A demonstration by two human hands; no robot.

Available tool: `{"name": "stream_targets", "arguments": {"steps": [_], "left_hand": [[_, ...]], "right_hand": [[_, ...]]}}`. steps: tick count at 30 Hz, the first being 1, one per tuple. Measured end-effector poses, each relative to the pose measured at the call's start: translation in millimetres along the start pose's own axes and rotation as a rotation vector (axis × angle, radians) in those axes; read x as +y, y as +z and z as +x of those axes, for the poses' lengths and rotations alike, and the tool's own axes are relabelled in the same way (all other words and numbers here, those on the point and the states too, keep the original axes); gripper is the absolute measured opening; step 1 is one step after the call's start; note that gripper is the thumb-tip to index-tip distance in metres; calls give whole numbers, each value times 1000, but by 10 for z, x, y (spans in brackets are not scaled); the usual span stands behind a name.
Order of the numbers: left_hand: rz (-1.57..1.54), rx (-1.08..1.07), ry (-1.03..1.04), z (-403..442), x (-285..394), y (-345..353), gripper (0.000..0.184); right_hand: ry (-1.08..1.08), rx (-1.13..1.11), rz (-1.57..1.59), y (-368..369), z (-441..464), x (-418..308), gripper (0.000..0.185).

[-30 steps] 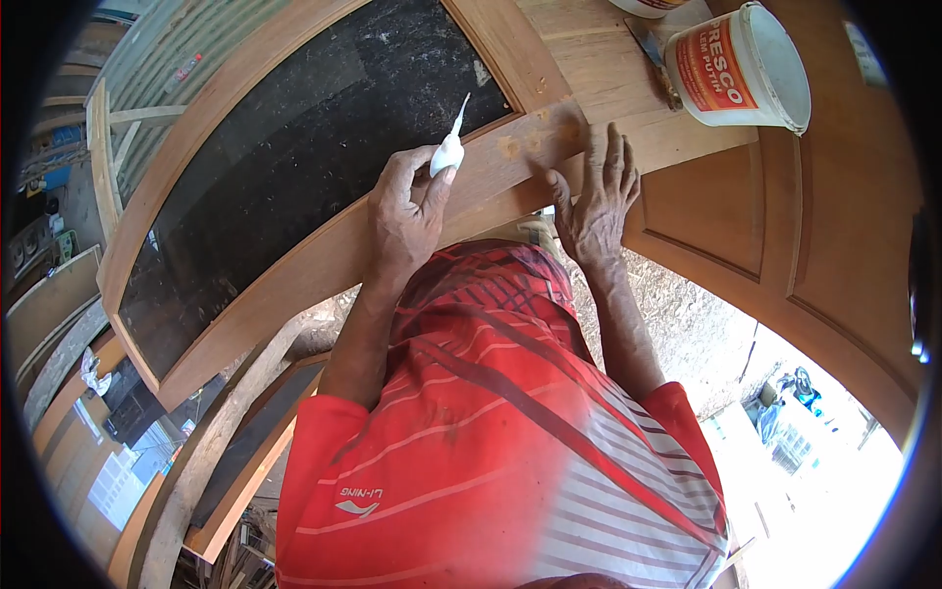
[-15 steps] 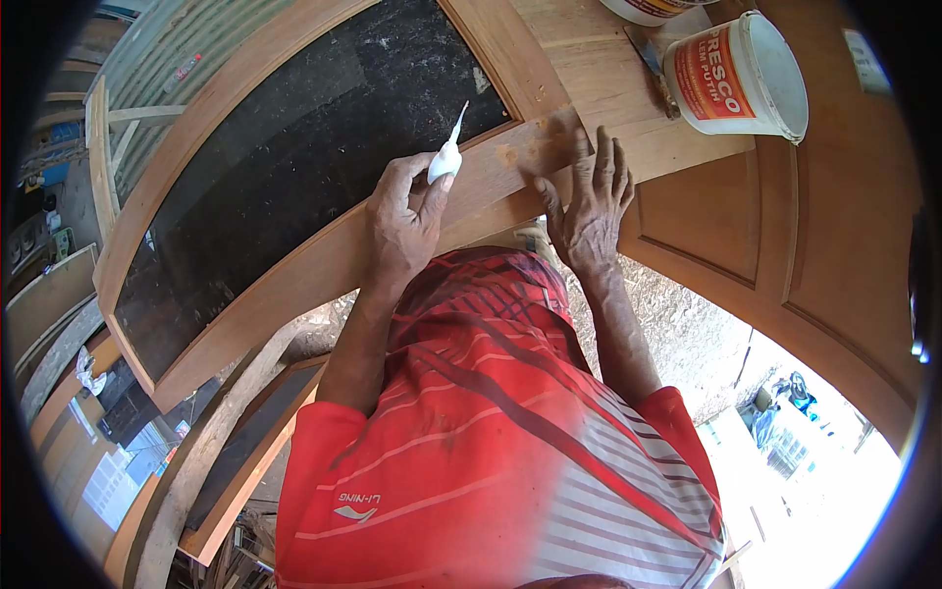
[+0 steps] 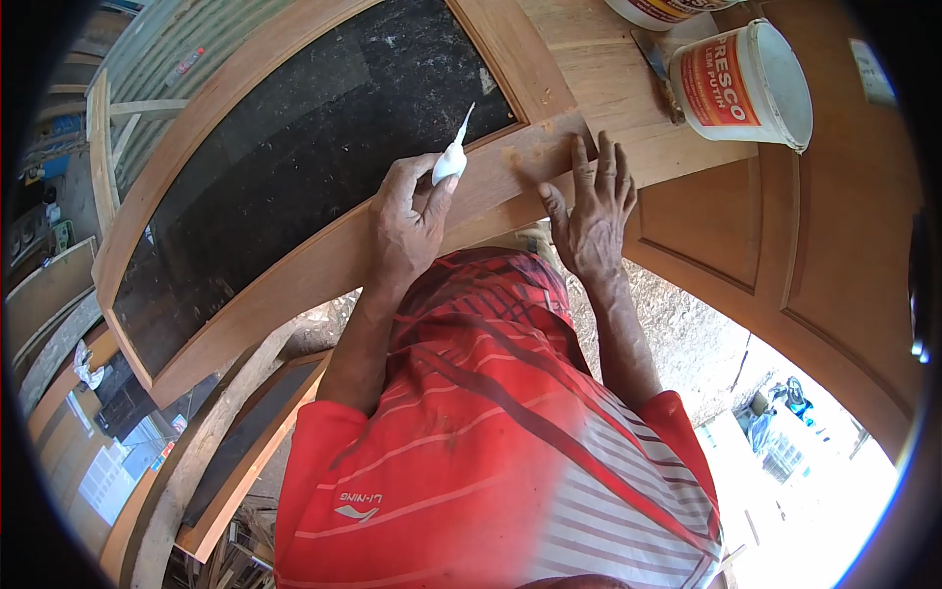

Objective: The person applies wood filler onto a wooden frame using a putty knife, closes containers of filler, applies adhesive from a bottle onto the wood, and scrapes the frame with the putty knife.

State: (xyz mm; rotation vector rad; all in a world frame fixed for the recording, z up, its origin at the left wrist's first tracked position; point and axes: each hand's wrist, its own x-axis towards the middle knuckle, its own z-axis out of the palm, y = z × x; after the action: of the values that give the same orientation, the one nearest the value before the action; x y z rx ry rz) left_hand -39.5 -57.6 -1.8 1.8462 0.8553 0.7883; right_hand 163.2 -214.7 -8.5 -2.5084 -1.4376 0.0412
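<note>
My left hand (image 3: 404,221) is closed around a small white glue bottle (image 3: 448,165), its thin pointed nozzle tilted up and to the right. Most of the bottle's body is hidden in the palm. Beneath it lies a wooden frame (image 3: 324,257) with a dark, dusty panel (image 3: 294,177) set inside. Over the frame's right corner, my right hand (image 3: 595,221) is open, fingers stretched out and thumb apart, with nothing held. Its fingertips are at the wood's edge; whether they touch it I cannot tell. Small brownish smudges mark the frame beside them.
A white bucket (image 3: 731,83) with a red label lies tilted at the upper right, beside a scraper-like tool (image 3: 659,79). A second bucket (image 3: 653,12) is partly cut off above. Panelled wood (image 3: 716,231) extends rightward. A curved timber (image 3: 206,442) stands at lower left.
The view has shifted slightly. My right hand has moved a little, and its fingers look less blurred. My left hand keeps its hold on the glue bottle.
</note>
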Motion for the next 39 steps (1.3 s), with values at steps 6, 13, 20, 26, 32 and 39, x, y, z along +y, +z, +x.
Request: {"name": "stream_targets", "arguments": {"steps": [6,13,20,26,32,39], "left_hand": [[23,-6,34,7,6,-19,22],[17,-17,37,20,18,-4,22],[47,-18,48,42,49,-21,22],[42,9,39,30,18,1,23],[73,10,68,33,-15,-15,23],[45,2,43,19,16,-25,23]], "right_hand": [[-12,-3,38,-5,-50,-123,88],[-92,-27,89,188,-171,-375,94],[-99,-16,76,206,-124,-440,91],[-107,-69,83,133,-108,-471,86],[-117,-116,65,97,-81,-515,83],[-120,-102,13,46,-78,-501,83]]}}
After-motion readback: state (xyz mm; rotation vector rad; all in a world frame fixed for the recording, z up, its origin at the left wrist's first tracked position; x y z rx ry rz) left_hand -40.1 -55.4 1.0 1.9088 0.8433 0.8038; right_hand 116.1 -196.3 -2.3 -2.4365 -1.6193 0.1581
